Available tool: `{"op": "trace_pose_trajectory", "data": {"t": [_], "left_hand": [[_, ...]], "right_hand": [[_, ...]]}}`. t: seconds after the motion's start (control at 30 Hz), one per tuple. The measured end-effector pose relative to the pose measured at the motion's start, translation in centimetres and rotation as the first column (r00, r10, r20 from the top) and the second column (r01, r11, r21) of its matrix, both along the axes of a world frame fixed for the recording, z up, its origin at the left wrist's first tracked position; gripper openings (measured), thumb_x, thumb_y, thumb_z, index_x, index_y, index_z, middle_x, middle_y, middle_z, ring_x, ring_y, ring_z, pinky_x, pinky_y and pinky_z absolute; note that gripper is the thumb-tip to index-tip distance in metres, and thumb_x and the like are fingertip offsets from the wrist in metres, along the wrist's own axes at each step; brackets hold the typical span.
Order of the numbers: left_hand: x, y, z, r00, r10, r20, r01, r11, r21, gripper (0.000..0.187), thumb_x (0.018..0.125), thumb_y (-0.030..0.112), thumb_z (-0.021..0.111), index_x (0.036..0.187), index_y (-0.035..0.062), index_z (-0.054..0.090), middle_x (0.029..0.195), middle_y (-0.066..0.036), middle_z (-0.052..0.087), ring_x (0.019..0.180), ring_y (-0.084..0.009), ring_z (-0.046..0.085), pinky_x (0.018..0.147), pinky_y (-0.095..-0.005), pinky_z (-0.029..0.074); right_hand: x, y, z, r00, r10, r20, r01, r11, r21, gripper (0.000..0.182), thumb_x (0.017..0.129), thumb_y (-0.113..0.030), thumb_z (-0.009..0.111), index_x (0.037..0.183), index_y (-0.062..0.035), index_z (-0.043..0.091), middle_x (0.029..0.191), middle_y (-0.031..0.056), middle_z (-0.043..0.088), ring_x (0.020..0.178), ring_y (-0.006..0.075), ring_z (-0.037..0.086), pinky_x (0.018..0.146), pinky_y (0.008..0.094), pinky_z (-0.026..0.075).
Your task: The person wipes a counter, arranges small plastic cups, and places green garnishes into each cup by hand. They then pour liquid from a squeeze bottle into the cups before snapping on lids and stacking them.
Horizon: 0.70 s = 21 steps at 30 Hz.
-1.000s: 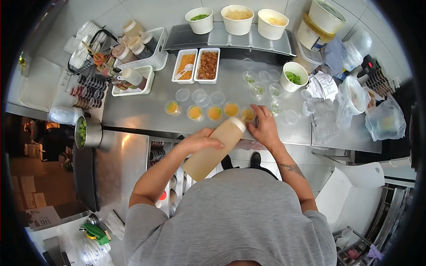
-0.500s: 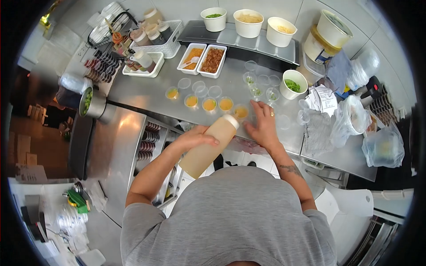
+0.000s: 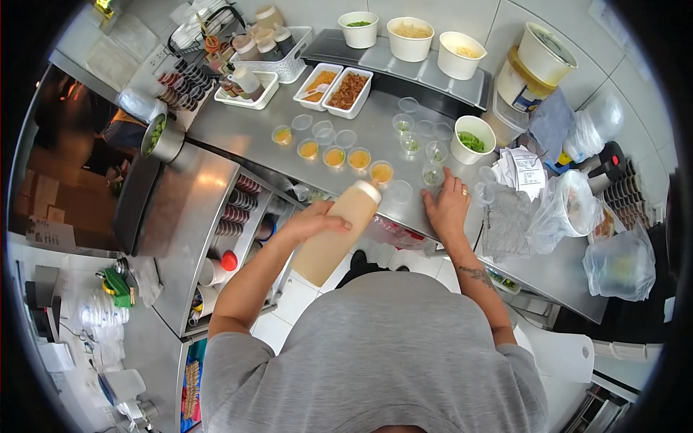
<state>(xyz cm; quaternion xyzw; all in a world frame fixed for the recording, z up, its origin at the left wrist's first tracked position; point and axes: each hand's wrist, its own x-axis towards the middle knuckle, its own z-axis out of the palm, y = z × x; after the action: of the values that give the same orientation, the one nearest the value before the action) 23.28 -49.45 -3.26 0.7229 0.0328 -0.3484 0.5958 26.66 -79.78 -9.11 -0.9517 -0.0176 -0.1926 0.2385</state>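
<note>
My left hand [image 3: 323,224] is wrapped round a squeeze bottle [image 3: 333,238] of pale, cloudy liquid, its white top tilted toward a small clear cup of orange sauce [image 3: 381,172]. My right hand [image 3: 449,208] has its fingers apart at the near right side of a clear cup with chopped greens [image 3: 432,174]; whether the fingertips touch its rim is hard to tell. Several more sauce cups [image 3: 334,156] run in a row to the left. Further cups with greens [image 3: 410,143] stand behind the right hand, and clear lids [image 3: 346,138] lie behind the row.
A white tub of greens [image 3: 473,139] stands right of the cups. Two white trays [image 3: 349,94] of toppings are at the back, below a shelf [image 3: 397,63] with tubs. Receipts [image 3: 521,172], a grey cloth [image 3: 505,222] and plastic bags [image 3: 621,263] occupy the right side.
My right hand has moved right, from beside the last sauce cup to the cup with greens. The bottle stays in my left hand, near that sauce cup. The view has shifted slightly.
</note>
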Motion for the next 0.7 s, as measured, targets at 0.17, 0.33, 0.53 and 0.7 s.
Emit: {"op": "trace_pose_trajectory", "data": {"t": [0.17,0.33,0.53,0.7], "left_hand": [[0.1,0.2,0.2,1.000,-0.010,-0.007,0.010,1.000,0.019,0.061,0.070,0.029,0.072,0.118,-0.0061,0.060,0.102,-0.015,0.067,0.090,-0.0215,0.065,0.079,-0.0322,0.051],[0.5,0.6,0.2,1.000,-0.030,0.007,0.029,1.000,0.005,0.060,0.071,0.029,0.072,0.119,-0.0057,0.060,0.103,-0.015,0.067,0.091,-0.0213,0.065,0.080,-0.0318,0.050],[0.7,1.2,0.1,0.998,-0.062,0.020,0.062,0.998,-0.022,0.063,0.072,0.029,0.073,0.122,-0.0054,0.058,0.106,-0.014,0.066,0.096,-0.0213,0.064,0.084,-0.0316,0.049],[0.7,1.3,-0.3,0.993,-0.095,0.073,0.101,0.992,-0.079,0.069,0.073,0.029,0.074,0.130,-0.0040,0.051,0.115,-0.015,0.063,0.104,-0.0212,0.061,0.091,-0.0318,0.046]], "right_hand": [[0.3,0.1,-0.1,1.000,0.008,-0.030,-0.005,0.993,0.117,0.061,0.077,-0.018,0.075,0.131,-0.0034,0.050,0.093,0.0107,0.059,0.089,0.0282,0.055,0.080,0.0427,0.040],[0.2,0.3,0.1,0.999,0.038,0.010,-0.039,0.988,0.151,0.058,0.078,-0.014,0.074,0.130,-0.0036,0.051,0.089,0.0110,0.058,0.085,0.0277,0.055,0.079,0.0417,0.040],[0.1,1.4,1.9,0.987,0.156,0.028,-0.158,0.957,0.245,0.056,0.075,-0.011,0.075,0.127,-0.0039,0.053,0.087,0.0110,0.056,0.084,0.0280,0.054,0.080,0.0401,0.042],[0.4,2.9,3.4,0.963,0.266,0.049,-0.270,0.931,0.247,0.056,0.072,-0.008,0.076,0.123,-0.0045,0.054,0.086,0.0108,0.054,0.084,0.0287,0.052,0.080,0.0398,0.042]]}}
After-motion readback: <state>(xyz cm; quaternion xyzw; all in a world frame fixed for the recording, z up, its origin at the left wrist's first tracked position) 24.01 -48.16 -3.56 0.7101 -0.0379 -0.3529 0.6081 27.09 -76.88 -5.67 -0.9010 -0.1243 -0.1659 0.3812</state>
